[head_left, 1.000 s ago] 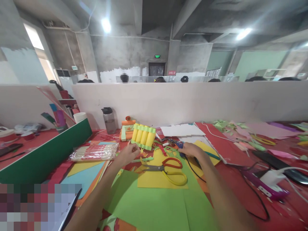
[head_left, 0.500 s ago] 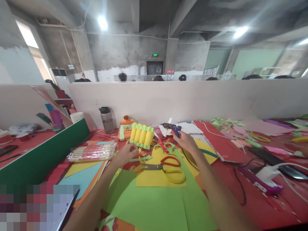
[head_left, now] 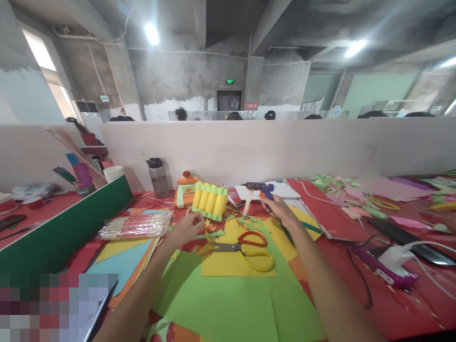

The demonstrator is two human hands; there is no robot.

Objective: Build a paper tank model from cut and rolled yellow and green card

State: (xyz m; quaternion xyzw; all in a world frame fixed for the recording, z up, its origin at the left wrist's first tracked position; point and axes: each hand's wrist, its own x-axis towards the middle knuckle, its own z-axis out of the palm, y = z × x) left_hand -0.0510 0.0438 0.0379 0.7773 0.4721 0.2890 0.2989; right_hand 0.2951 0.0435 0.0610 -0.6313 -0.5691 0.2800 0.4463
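Observation:
My right hand [head_left: 280, 209] grips a dark blue glue gun [head_left: 261, 186] by its handle, with the nozzle pointing left. A pale stick-like piece [head_left: 247, 203] shows just below the nozzle; whether it is joined to the gun I cannot tell. Close to a block of yellow paper rolls with green bands [head_left: 209, 201], my left hand [head_left: 188, 227] is closed in a pinch, and what it holds, if anything, is too small to name. Scissors with red and yellow handles [head_left: 237, 247] lie on yellow and green paper [head_left: 221, 299] between my forearms.
An orange paper-roll piece [head_left: 185, 190] and a bottle [head_left: 158, 178] stand at the back by the white partition [head_left: 249, 147]. Wrapped sticks [head_left: 137, 224] lie left, beside a green divider [head_left: 71, 228]. To the right are a purple power strip [head_left: 388, 268], a phone [head_left: 420, 244] and paper scraps.
My right hand has shifted the glue gun slightly right. The red strip below it no longer shows, and the pale piece now appears under the nozzle. My left hand stays nearly still.

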